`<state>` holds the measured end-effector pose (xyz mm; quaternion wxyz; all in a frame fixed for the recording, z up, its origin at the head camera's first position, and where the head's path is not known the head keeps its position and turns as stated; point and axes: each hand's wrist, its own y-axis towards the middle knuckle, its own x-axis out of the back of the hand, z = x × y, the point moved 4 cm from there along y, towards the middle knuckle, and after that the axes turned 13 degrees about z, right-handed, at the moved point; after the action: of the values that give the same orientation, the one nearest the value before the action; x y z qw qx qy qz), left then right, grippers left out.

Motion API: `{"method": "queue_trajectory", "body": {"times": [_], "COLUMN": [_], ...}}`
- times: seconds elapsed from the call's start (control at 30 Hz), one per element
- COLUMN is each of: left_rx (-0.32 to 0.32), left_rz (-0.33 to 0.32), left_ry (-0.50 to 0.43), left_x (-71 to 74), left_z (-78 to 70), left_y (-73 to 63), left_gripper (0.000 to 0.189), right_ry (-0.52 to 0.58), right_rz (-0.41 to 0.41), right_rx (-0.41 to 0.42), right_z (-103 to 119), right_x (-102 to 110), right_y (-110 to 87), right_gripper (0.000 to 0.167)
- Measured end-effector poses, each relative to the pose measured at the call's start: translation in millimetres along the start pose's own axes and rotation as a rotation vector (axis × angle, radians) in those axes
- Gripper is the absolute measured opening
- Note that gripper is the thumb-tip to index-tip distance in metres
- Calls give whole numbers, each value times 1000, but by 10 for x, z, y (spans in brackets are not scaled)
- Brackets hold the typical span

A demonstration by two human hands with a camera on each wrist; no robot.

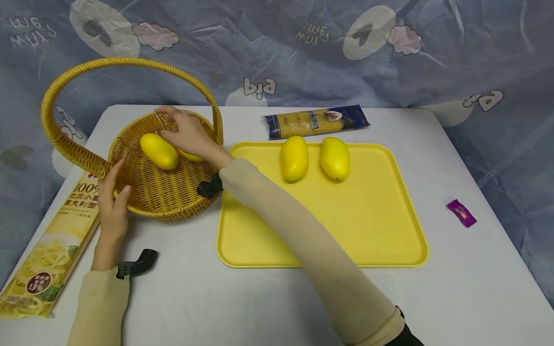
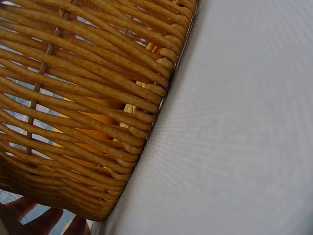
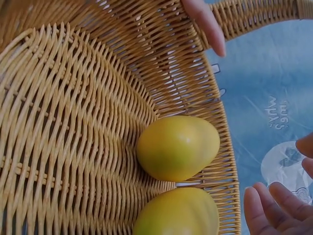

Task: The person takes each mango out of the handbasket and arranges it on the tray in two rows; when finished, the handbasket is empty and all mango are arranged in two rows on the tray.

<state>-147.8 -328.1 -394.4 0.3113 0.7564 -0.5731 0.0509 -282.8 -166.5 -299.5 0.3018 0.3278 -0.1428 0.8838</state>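
A yellow wicker basket [image 1: 151,202] with a tall hoop handle stands at the left of the table. My left hand [image 1: 113,202] grips its rim beside the handle's base, the thumb over the rim. Two yellow mangoes lie inside; one mango [image 1: 159,151] shows fully in the head view, the other partly hidden under my right hand [image 1: 188,129]. That hand hovers over the basket's far side, fingers loosely bent and holding nothing. In the right wrist view, its fingers [image 3: 279,208] are apart from the upper mango [image 3: 178,147]. Through the weave, the left wrist view shows yellow patches.
Two more mangoes, a left one [image 1: 295,158] and a right one [image 1: 335,158], lie on a yellow tray [image 1: 346,230]. Behind it is a spaghetti pack [image 1: 318,121]. A long noodle package [image 1: 52,250] lies left of the basket, a purple wrapped sweet [image 1: 461,213] at the right.
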Motion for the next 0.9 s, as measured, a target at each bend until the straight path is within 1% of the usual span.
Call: {"method": "queue_trajectory", "body": {"times": [0.13, 0.27, 0.37, 0.47, 0.53, 0.6, 0.8, 0.9], "left_rx": [10, 17, 3, -17, -24, -24, -19, -7], "left_rz": [3, 6, 9, 11, 13, 12, 6, 6], "left_ry": [0, -10, -20, -29, -34, -31, -5, -3], "left_x": [7, 9, 3, -11, -18, -20, -10, -6], "left_z": [-45, -171, -261, -301, -288, -242, -56, -52], "left_y": [-12, -26, -27, -19, -13, -4, 20, 13], "left_gripper": [49, 48, 48, 47, 47, 47, 46, 47], "right_ry": [-26, -106, -154, -170, -187, -202, -248, -291], "right_rz": [19, 74, 119, 168, 197, 211, 212, 237], "right_rx": [-6, -11, -15, -34, -52, -63, -87, -104], "right_z": [-6, -8, -7, -17, -26, -31, -39, -50], "right_x": [-53, -129, -188, -255, -300, -337, -426, -495], "right_y": [86, 187, 258, 305, 325, 338, 379, 400], "right_gripper": [53, 57, 59, 62, 63, 64, 65, 66]}}
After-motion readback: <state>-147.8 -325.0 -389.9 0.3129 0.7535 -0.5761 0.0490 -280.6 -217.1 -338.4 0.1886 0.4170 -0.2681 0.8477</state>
